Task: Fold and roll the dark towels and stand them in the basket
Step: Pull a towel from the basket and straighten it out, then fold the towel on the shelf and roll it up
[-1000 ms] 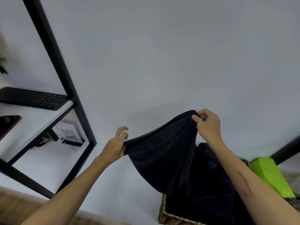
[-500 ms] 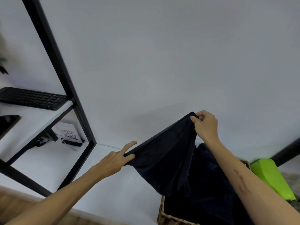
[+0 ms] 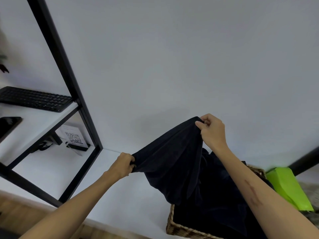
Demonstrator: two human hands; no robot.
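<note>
A dark navy towel hangs stretched between my two hands above the white tabletop. My left hand grips its lower left corner with curled fingers. My right hand pinches the upper corner, held higher and to the right. The towel's lower part drapes down into a woven wicker basket at the bottom right. More dark cloth fills that basket, and my right forearm crosses over it.
A black metal shelf frame stands at the left, carrying a black keyboard and a dark phone. A QR-code card leans under the shelf. A bright green object lies right of the basket. A white wall is behind.
My left hand has slid down and left along the towel's edge and closed its fingers on the corner. My right hand has stayed raised, keeping its pinch.
</note>
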